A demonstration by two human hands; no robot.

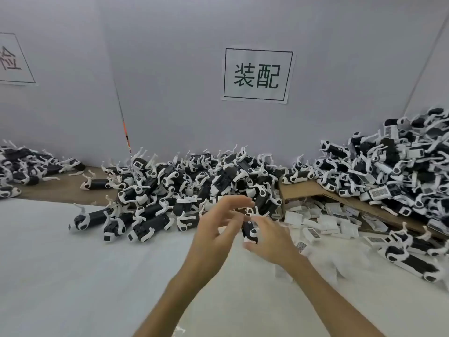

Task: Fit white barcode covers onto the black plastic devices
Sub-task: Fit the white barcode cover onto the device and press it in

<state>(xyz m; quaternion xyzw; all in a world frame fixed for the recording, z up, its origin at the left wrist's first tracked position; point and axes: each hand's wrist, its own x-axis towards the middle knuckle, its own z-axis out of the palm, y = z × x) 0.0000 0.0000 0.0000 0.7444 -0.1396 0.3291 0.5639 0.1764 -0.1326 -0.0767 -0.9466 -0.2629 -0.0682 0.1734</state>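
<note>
The right hand (272, 239) pinches a small black plastic device with white clips (251, 231) above the white tabletop (97, 263), the left hand (213, 229) with its fingers loosely apart beside it, and so light a hold could drop it into the heap of identical devices (194, 181), well short of the flat white barcode covers (325, 221).

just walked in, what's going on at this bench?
A person is assembling by hand. Their right hand pinches one black device above the white table, and the left hand hovers open beside it. Loose white barcode covers lie beside the cardboard at right, with device piles heaped along the wall behind.
</note>
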